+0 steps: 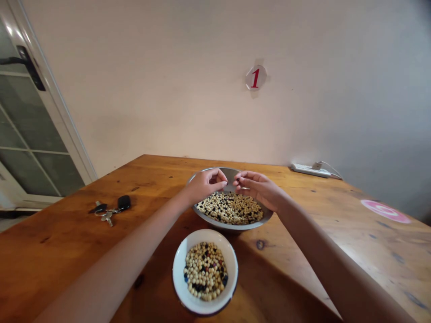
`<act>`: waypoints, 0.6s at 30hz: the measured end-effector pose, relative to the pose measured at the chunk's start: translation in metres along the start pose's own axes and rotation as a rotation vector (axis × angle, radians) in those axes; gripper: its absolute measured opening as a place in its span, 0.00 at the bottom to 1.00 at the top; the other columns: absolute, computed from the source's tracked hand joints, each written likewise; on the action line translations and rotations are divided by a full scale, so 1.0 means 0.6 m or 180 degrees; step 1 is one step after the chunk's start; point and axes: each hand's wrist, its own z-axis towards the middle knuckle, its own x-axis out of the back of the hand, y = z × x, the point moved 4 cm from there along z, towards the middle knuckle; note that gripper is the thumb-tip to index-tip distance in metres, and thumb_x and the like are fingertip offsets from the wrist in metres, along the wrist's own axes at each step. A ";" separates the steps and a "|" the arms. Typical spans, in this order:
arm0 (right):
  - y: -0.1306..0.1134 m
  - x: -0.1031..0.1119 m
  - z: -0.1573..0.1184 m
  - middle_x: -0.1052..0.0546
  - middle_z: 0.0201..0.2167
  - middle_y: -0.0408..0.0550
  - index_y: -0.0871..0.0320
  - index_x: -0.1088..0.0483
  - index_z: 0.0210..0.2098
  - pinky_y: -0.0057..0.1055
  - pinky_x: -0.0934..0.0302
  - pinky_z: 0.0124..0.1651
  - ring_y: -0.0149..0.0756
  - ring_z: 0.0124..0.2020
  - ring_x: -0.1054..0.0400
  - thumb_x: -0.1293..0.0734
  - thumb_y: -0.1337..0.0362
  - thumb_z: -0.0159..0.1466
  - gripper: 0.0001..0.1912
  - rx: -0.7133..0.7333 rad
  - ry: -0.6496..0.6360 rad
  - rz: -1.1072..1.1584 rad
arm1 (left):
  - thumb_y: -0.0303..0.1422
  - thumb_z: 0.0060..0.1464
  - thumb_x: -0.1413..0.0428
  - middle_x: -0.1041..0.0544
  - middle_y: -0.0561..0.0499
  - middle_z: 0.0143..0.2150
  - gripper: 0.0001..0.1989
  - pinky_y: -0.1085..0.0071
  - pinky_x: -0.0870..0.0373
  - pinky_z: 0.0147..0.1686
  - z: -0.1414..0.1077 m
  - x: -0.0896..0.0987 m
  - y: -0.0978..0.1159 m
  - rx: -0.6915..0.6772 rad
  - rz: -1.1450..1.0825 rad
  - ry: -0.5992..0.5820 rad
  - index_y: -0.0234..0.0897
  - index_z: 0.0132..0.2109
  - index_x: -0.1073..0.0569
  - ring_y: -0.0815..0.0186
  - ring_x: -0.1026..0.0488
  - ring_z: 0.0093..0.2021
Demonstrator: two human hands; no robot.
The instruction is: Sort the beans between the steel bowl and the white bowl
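Over a metal bowl (pixel 215 221) of small cream and black beads (pixel 232 208), both hands are held up near each other. My left hand (pixel 207 184) is closed in a pinch, thumb against fingers; a tiny dark speck shows at its tips, too small to name. Facing it, my right hand (pixel 257 186) pinches a small dark bead (pixel 238 180) between thumb and forefinger, its other fingers curled loosely. Nearer to me stands a white bowl (pixel 178 269) part filled with cream beads (pixel 205 269), among them some black, blue and reddish ones.
Keys with a black fob (pixel 124 202) lie on the wooden table (pixel 161 179) at left. At the back right rests a white power strip (pixel 310 170) with a plug and cable. A pink round sticker (pixel 385 211) marks the right side. Behind are a wall and a door.
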 end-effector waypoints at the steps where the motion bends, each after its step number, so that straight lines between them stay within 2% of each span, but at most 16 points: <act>1: 0.000 0.000 0.000 0.27 0.31 0.44 0.56 0.30 0.33 0.28 0.38 0.42 0.26 0.32 0.33 0.33 0.64 0.56 0.06 -0.0004 0.0005 -0.0004 | 0.33 0.48 0.48 0.30 0.53 0.25 0.06 0.73 0.37 0.32 0.000 0.000 0.000 0.0004 0.0010 0.0004 0.34 0.32 0.35 0.72 0.34 0.27; 10: 0.001 -0.002 0.000 0.28 0.30 0.43 0.57 0.29 0.33 0.25 0.38 0.39 0.25 0.31 0.34 0.32 0.65 0.55 0.06 -0.0065 0.0036 -0.0014 | 0.33 0.49 0.49 0.31 0.53 0.25 0.05 0.74 0.38 0.31 -0.001 -0.001 0.003 0.0014 0.0065 0.0016 0.34 0.32 0.34 0.72 0.34 0.27; 18: 0.003 -0.003 0.000 0.29 0.30 0.42 0.56 0.29 0.33 0.25 0.39 0.39 0.24 0.30 0.35 0.31 0.65 0.53 0.07 -0.0100 -0.0018 -0.0150 | 0.33 0.48 0.48 0.31 0.53 0.25 0.05 0.75 0.38 0.30 -0.002 -0.003 0.005 0.0003 0.0077 0.0009 0.34 0.32 0.34 0.72 0.35 0.27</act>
